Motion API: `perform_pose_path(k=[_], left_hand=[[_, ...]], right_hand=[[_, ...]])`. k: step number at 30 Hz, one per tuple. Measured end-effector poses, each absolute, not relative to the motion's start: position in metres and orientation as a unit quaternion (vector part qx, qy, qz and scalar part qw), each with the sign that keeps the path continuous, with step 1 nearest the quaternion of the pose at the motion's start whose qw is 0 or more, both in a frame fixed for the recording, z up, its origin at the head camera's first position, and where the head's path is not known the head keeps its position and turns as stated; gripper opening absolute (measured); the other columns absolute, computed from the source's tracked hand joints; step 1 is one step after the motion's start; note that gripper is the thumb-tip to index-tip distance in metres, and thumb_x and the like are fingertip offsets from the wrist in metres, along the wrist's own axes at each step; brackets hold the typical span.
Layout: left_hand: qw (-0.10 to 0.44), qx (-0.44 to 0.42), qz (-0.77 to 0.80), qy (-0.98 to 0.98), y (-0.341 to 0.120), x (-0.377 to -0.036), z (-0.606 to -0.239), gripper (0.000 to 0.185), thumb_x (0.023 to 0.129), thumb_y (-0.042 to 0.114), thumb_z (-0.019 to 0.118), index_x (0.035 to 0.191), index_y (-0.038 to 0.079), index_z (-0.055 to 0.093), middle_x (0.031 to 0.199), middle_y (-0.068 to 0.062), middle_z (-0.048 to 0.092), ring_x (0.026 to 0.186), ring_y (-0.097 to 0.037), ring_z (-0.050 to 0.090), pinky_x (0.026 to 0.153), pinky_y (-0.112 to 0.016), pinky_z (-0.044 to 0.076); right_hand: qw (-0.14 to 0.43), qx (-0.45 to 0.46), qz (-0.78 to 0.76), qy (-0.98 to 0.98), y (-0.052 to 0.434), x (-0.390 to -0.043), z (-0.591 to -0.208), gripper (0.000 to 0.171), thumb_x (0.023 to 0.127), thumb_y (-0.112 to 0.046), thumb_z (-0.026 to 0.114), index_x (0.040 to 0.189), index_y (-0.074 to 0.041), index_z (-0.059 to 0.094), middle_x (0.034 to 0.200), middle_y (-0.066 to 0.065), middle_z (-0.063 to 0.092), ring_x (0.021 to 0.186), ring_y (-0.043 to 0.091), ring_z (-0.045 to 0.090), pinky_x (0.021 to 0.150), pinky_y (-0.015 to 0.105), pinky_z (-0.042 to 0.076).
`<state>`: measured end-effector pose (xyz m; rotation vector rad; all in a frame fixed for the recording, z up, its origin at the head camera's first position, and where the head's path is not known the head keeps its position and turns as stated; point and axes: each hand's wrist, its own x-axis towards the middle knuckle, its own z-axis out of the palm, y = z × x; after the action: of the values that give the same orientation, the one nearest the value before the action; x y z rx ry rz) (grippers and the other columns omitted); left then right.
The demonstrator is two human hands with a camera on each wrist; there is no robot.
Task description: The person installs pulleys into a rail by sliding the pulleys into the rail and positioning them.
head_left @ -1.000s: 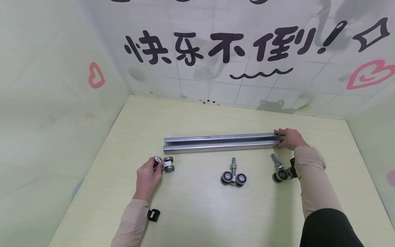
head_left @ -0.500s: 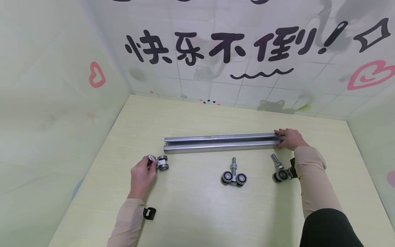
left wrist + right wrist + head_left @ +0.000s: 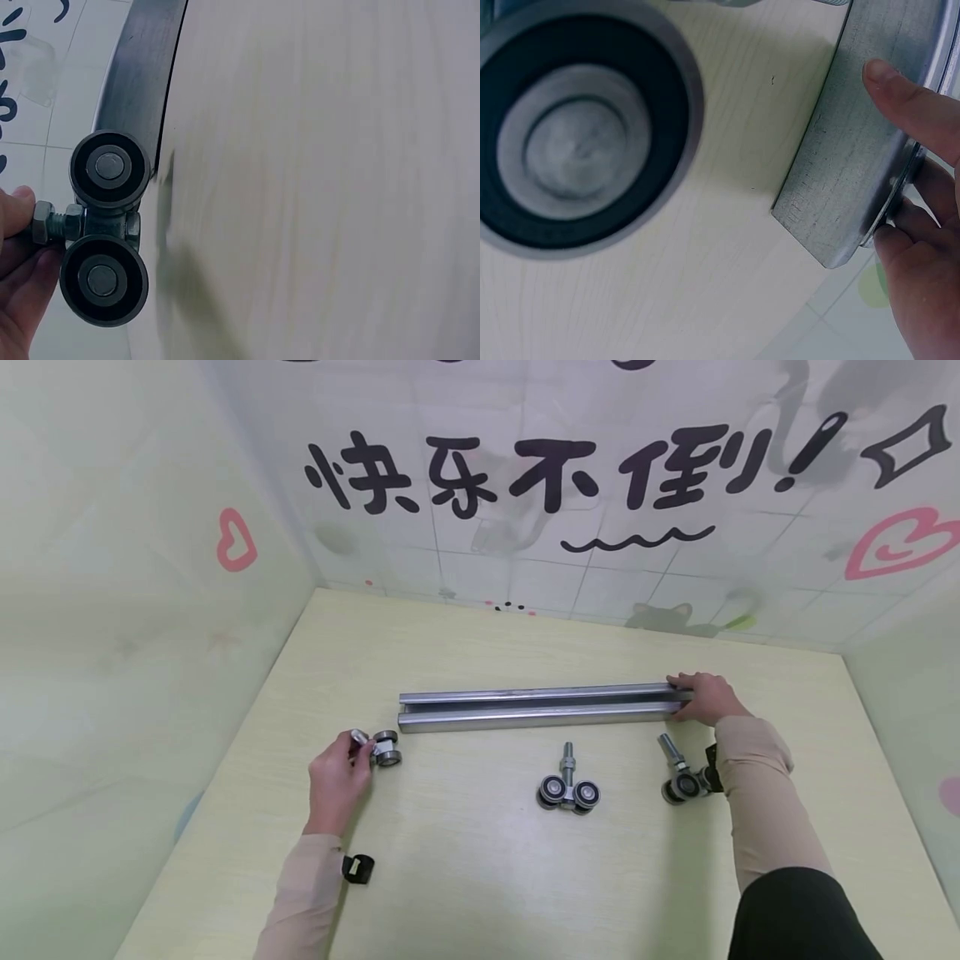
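My left hand (image 3: 335, 783) pinches a roller trolley (image 3: 387, 748) by its threaded bolt, just left of the near left end of a metal rail. In the left wrist view two dark-ringed wheels of that roller trolley (image 3: 104, 281) face the camera, and fingers grip near the nut (image 3: 43, 223). The slotted steel rail (image 3: 525, 718) lies across the table with its channel facing up. At its right end my right hand (image 3: 708, 697) grips the rail; in the right wrist view the thumb (image 3: 900, 94) presses its side wall (image 3: 840, 150), fingers curled by the end.
A second roller trolley (image 3: 568, 792) stands below the rail's middle, bolt pointing away. Another roller trolley (image 3: 684, 783) sits by the right forearm, partly covered by the wrist camera. Printed walls border the pale wooden table (image 3: 480, 877) at the back and sides.
My left hand has drawn the roller trolley leftward and slightly back, farther from the rail's left end. The right hand and the rail have stayed in place.
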<state>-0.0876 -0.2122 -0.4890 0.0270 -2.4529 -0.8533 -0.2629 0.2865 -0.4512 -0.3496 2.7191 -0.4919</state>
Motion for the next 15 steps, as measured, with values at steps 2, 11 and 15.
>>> perform_pose_path(k=[2, 11, 15], left_hand=[[0.264, 0.015, -0.319, -0.910, -0.213, -0.089, -0.489, 0.014, 0.080, 0.000, 0.065, 0.087, -0.010, 0.057, 0.078, -0.024, 0.064, 0.075, -0.036, 0.065, 0.063, -0.035, 0.055], [0.246, 0.033, -0.323, -0.913, -0.215, -0.096, -0.484, 0.014, 0.083, 0.002, 0.062, 0.088, -0.010, 0.057, 0.079, -0.024, 0.063, 0.075, -0.036, 0.065, 0.062, -0.036, 0.055], [0.243, 0.042, -0.325, -0.913, -0.217, -0.100, -0.482, 0.014, 0.083, 0.002, 0.062, 0.088, -0.010, 0.057, 0.080, -0.024, 0.063, 0.075, -0.036, 0.065, 0.062, -0.036, 0.055]], right_hand=[[0.176, -0.125, -0.172, 0.961, 0.287, -0.263, -0.451, 0.071, 0.067, -0.011, 0.075, 0.129, 0.003, 0.043, 0.135, 0.031, 0.033, 0.120, 0.055, 0.027, 0.098, 0.060, 0.026], [0.174, -0.128, -0.170, 0.961, 0.286, -0.261, -0.448, 0.071, 0.067, -0.012, 0.076, 0.128, 0.003, 0.044, 0.134, 0.031, 0.034, 0.118, 0.055, 0.028, 0.098, 0.060, 0.027], [0.174, -0.123, -0.172, 0.962, 0.286, -0.262, -0.448, 0.071, 0.066, -0.011, 0.076, 0.128, 0.003, 0.044, 0.134, 0.031, 0.034, 0.118, 0.055, 0.028, 0.098, 0.059, 0.027]])
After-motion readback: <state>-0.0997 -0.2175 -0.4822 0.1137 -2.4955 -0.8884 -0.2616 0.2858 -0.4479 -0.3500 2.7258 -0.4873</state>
